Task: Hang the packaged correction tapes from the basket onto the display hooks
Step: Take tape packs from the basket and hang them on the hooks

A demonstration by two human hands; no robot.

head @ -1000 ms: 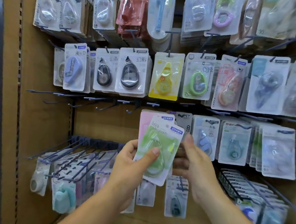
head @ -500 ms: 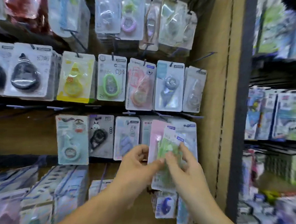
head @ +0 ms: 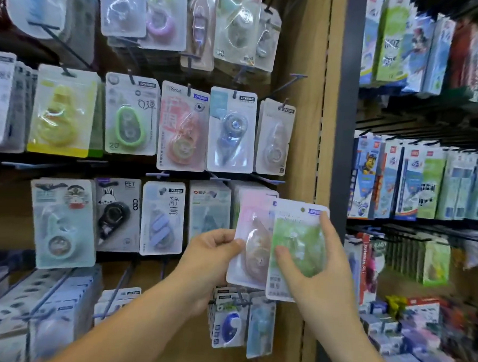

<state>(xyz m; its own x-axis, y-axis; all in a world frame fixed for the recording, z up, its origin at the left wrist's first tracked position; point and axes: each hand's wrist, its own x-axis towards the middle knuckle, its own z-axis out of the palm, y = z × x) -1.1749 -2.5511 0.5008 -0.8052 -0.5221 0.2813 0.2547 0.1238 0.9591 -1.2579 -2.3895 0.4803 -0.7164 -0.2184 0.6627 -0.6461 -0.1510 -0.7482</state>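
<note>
Fingers [head: 325,225] of the right hand [head: 321,276] are curled round the green pack [head: 298,239], thumb flat on the front. The left hand [head: 208,262] pinches the pink pack [head: 252,217] by its left edge. So both hands are gripping a correction tape; nothing's loose. Basket isn't in shot.

Biggest to smallest: the wooden display board [head: 310,115] is covered in hanging packs, with a neighbouring shelf [head: 426,176] of other stock off to the right. The two held packs are up in front of the right end of a middle row, green overlapping pink's right edge. Then the fiddly bits: the display hooks [head: 269,180] poking out just above that row, and the tiny hang hole [head: 302,210] at the top of the green pack.

How I'd do this step: find the hook with the matching design first (honestly can't tell which one it is). Then hold the pack square, line the hole up with the hook tip and slide it straight back. Keep the pink one parked out of the way so it doesn't snag.

Compared with half a second back, the packs were stacked almost on top of each other with both thumbs meeting on the green one. Now green is fanned out to the right and only the right hand has it. The view has also moved in closer.
</note>
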